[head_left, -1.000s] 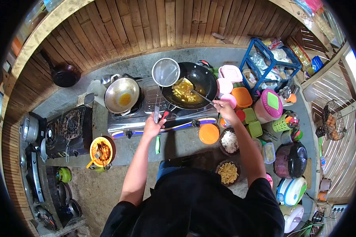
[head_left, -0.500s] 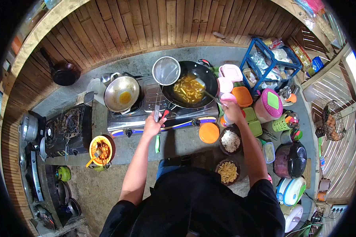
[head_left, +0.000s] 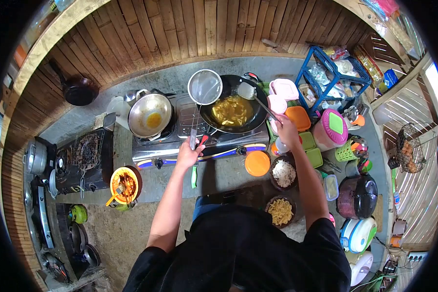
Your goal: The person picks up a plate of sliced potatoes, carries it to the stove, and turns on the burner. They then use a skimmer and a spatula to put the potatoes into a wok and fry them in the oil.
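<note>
as the right hand clasps the spatula, far end over the wok, left hand gripping the strainer handle

Metal spatula — tilted, over black wok

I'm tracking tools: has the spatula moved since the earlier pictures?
Yes: the spatula has moved up and right, toward the upper-right rim of the black wok.

Kitchen, rustic: bamboo-slat wall, stove bearing black wok of food and silver pan, hanging skillet, plastic containers, blue rack. Toward right, lens-distorted: dark vessel, perhaps rice cooker.
</note>
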`<state>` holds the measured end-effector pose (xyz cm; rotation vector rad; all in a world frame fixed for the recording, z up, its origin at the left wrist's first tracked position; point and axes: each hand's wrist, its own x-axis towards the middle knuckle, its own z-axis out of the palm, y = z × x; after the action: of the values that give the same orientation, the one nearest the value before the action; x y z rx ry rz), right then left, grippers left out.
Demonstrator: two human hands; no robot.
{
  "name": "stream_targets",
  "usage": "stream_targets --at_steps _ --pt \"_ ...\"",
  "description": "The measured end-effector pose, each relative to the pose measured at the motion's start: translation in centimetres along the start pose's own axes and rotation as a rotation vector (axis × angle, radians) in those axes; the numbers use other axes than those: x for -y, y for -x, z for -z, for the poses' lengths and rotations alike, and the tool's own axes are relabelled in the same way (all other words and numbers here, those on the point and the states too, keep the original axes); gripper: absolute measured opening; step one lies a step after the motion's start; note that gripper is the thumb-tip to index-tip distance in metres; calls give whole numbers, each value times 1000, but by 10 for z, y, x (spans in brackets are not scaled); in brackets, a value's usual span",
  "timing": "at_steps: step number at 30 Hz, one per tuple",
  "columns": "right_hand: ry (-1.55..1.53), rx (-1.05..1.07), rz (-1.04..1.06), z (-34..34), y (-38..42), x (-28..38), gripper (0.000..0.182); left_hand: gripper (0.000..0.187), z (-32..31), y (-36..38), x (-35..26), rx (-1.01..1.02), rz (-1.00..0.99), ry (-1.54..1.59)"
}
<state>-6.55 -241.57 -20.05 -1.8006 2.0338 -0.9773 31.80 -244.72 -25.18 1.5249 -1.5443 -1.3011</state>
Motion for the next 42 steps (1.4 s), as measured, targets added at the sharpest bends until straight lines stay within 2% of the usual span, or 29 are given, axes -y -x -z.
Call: stream_targets --at_steps 2,3,5,6,8,9,11,12,14,15,17,21,23,24,26,28,30,31,33,34,36,37,40,42 --pt "256 29 -98 4 1 8 31 30 -1 -1 3 6 8 4" --pt "256 30 -98 0 1 -3 31 30 -1 0 2 6 9 5" --pt "246 20 117 -15 1 -40 31 29 -1 1 0 0 2 11" --pt "247 21 117 -16 1 -41 31 29 0 2 -1 0 4 12" --pt "-204 314 -108 -17 2 -43 34 29 0 2 -2 0 0 6" --pt "-205 314 -108 -16 4 -37 34 29 0 2 -1 0 0 4" --pt "-332 377 -268 -12 6 -26 35 29 0 1 1 4 -9 12" --pt "-332 377 -268 -16 5 -30 35 29 0 1 0 4 -9 12" --pt "-329 163 -65 -23 0 -39 33 29 0 1 0 4 -8 -2" --pt "-330 163 -66 -20 0 -32 33 29 0 1 -1 5 -8 -3" --pt "93 -44 56 -11 -1 -8 32 28 0 2 -1 5 2 11" --pt "244 23 16 -26 -11 -16 29 28 -1 3 -4 1 7 24" --pt "61 84 58 -57 -18 -52 30 28 0 4 -6 1 7 9" --pt "60 84 59 -54 -16 -41 30 28 0 4 -5 0 7 8" --pt "-353 307 -367 -36 -9 0 30 28 -1 2 -1 0 -4 27" --pt "-410 320 -368 -33 -4 0 32 27 0 2 -2 2 3 22" --pt "-415 282 -205 -32 -3 -11 32 27 0 3 -2 2 10 18" --pt "-415 283 -205 -31 -1 -16 32 27 0 2 -1 0 -1 15" --pt "-258 55 130 -27 2 -23 32 27 -1 2 -1 0 -10 12" --pt "-258 56 127 -23 4 -24 32 28 -1 3 -2 5 -4 16" --pt "194 -103 183 -9 7 -21 30 28 -1 3 -4 13 3 19" --pt "242 -41 65 0 10 -11 30 28 -1 4 -4 12 5 25" --pt "362 42 -63 15 16 9 29 28 -2 4 -5 5 4 28" --pt "268 86 -1 5 16 -17 30 28 -1 5 -6 -1 0 24"
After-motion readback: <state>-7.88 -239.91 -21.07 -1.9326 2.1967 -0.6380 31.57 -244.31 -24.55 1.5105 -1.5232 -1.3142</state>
